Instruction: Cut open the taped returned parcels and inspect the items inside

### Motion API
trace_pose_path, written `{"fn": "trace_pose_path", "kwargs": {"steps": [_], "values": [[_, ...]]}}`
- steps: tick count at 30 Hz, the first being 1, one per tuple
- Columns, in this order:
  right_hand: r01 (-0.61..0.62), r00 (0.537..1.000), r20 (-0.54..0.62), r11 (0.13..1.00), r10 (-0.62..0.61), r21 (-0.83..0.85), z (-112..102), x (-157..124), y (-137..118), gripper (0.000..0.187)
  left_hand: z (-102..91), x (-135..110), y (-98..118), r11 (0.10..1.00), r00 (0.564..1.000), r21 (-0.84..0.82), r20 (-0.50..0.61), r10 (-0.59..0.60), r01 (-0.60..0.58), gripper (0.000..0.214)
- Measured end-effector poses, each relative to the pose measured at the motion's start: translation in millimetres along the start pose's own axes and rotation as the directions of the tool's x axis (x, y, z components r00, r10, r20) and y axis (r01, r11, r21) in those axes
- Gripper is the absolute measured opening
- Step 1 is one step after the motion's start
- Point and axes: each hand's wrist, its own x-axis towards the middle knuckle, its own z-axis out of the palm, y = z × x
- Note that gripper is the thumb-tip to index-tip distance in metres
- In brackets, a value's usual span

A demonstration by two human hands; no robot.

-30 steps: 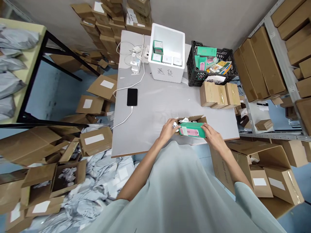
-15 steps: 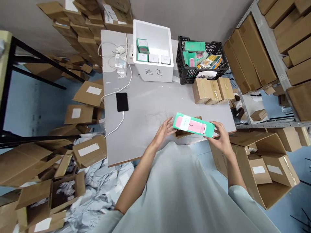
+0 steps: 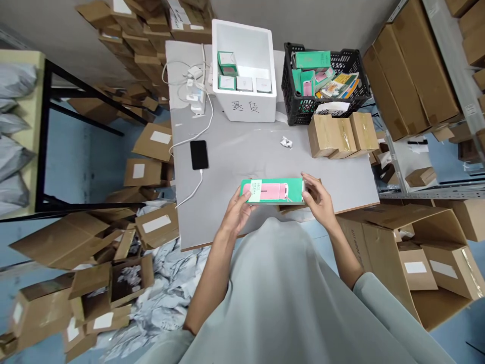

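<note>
My left hand (image 3: 235,210) is closed on the left end of a slim green box (image 3: 294,188), its thumb on top over a pale label. A pink bottle-shaped picture covers much of the box's face. At the other end, the curled fingers and thumb of my right hand (image 3: 319,198) bear on the box's right edge. Partly hidden beneath the box and my right hand is a piece of brown cardboard (image 3: 288,208) near the table's front edge. Beyond the box, a crumpled white scrap (image 3: 286,142) lies on the grey table (image 3: 235,146).
A white foam bin (image 3: 248,107) with small boxes stands at the back, beside a black crate (image 3: 297,108) of green boxes and booklets. Brown cartons (image 3: 322,136) sit at the right. A phone (image 3: 199,154) and cables lie left. An open carton (image 3: 382,253) stands on the right.
The green box has shifted left and levelled out. My left hand, spread and apart from it before, now grips its left end. A crumpled white scrap has appeared on the table.
</note>
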Motion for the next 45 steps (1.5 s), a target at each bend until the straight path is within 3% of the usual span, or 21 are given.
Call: {"fn": "trace_pose_path", "kwargs": {"steps": [2, 4, 8, 11, 14, 16, 20, 24, 28, 30, 33, 36, 39, 42, 45], "values": [[-0.112, 0.994, -0.016, 0.993, 0.113, 0.032, 6, 9, 17, 0.083, 0.7, 3, -2, 1.000, 0.999, 0.006, -0.030, 0.013, -0.013, 0.063], [-0.201, 0.980, 0.018, 0.978, 0.200, 0.052, 10, 24, 34, 0.089, 1.9, 10, -4, 0.999, 0.997, 0.032, -0.066, 0.039, -0.037, 0.058], [-0.233, 0.967, 0.117, 0.970, 0.225, 0.065, 13, 76, 67, 0.073, 2.2, 45, -7, 0.993, 0.989, 0.087, -0.119, 0.089, -0.079, 0.057], [-0.257, 0.955, 0.173, 0.964, 0.241, 0.075, 18, 126, 91, 0.066, -1.4, 83, -9, 0.991, 0.981, 0.129, -0.181, 0.070, -0.047, 0.056], [-0.350, 0.909, 0.262, 0.935, 0.324, 0.058, 22, 170, 114, 0.055, -6.0, 116, -12, 0.975, 0.964, 0.215, -0.264, 0.014, 0.045, 0.049], [-0.427, 0.849, 0.331, 0.904, 0.411, -0.027, 24, 190, 128, 0.046, -8.5, 133, -17, 0.956, 0.946, 0.261, -0.321, -0.046, 0.135, 0.045], [-0.482, 0.732, 0.432, 0.848, 0.527, -0.218, 25, 214, 154, 0.031, -12.2, 155, -34, 0.923, 0.902, 0.290, -0.415, -0.117, 0.253, 0.041], [-0.474, 0.677, 0.474, 0.827, 0.563, -0.303, 31, 221, 180, 0.025, -13.8, 174, -54, 0.907, 0.874, 0.303, -0.470, -0.126, 0.293, 0.047], [-0.401, 0.649, 0.506, 0.821, 0.568, -0.406, 37, 227, 198, 0.031, -12.0, 187, -64, 0.895, 0.858, 0.312, -0.495, -0.133, 0.318, 0.062], [-0.334, 0.660, 0.505, 0.820, 0.556, -0.465, 38, 237, 203, 0.036, -11.0, 186, -63, 0.894, 0.857, 0.317, -0.499, -0.125, 0.315, 0.067], [-0.222, 0.714, 0.452, 0.785, 0.535, -0.579, 35, 265, 209, 0.051, -10.9, 170, -59, 0.900, 0.867, 0.330, -0.489, -0.096, 0.285, 0.068], [-0.143, 0.766, 0.369, 0.699, 0.526, -0.701, 33, 299, 215, 0.064, -12.3, 141, -58, 0.903, 0.885, 0.351, -0.461, -0.064, 0.248, 0.065], [-0.112, 0.771, 0.319, 0.611, 0.551, -0.784, 35, 322, 222, 0.066, -13.2, 107, -63, 0.884, 0.923, 0.429, -0.385, -0.010, 0.188, 0.063], [-0.104, 0.769, 0.296, 0.567, 0.567, -0.817, 37, 326, 228, 0.062, -11.1, 76, -72, 0.855, 0.941, 0.490, -0.338, 0.007, 0.170, 0.067], [-0.090, 0.803, 0.285, 0.580, 0.523, -0.810, 31, 316, 230, 0.056, -6.8, 50, -82, 0.829, 0.954, 0.528, -0.300, -0.019, 0.183, 0.076]]}}
